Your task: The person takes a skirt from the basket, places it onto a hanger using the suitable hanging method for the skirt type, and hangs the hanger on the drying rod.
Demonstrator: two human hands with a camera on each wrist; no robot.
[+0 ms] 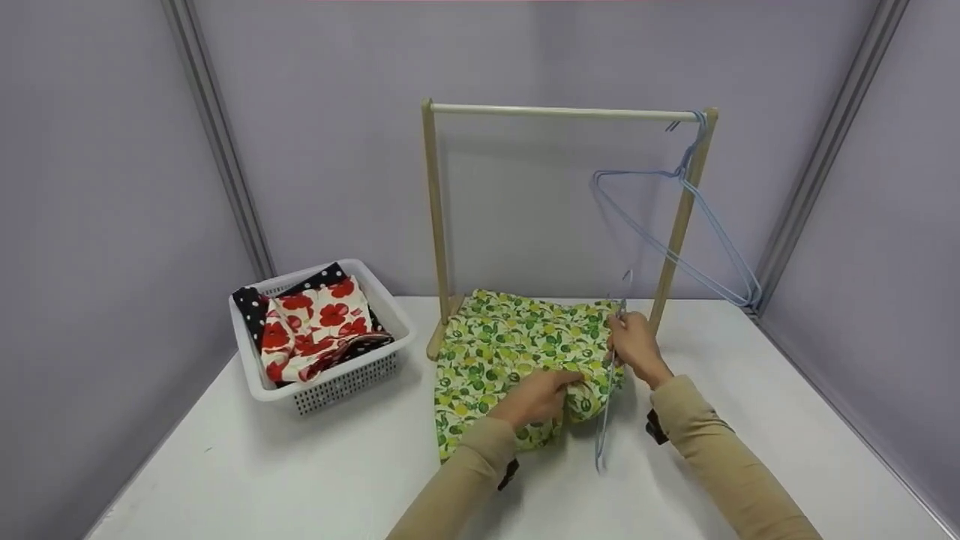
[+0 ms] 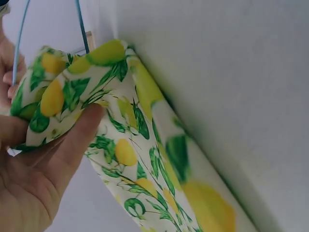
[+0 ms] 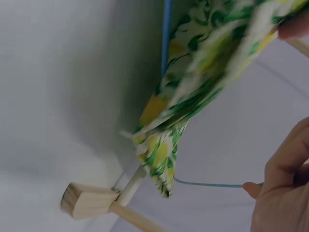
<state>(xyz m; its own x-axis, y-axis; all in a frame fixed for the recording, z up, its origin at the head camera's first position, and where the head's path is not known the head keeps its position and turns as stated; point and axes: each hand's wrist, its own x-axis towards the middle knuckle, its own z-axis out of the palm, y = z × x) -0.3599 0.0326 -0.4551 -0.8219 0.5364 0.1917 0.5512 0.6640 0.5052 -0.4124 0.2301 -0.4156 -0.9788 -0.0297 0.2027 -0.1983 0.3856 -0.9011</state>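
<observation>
One lemon-print cloth (image 1: 510, 341), one blue hanger (image 3: 166, 36).
Left hand (image 1: 536, 397) pinches the cloth; right hand (image 1: 636, 346) grips the hanger just below its hook.

Green-and-yellow cloth (image 1: 517, 337), wire hanger (image 1: 607, 411) in fingers (image 1: 621, 331)

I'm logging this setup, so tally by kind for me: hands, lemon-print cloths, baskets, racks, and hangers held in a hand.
Hands: 2, left hand and right hand
Lemon-print cloth: 1
White basket: 1
Rack: 1
Held hanger: 1, in the right hand
Total: 6
</observation>
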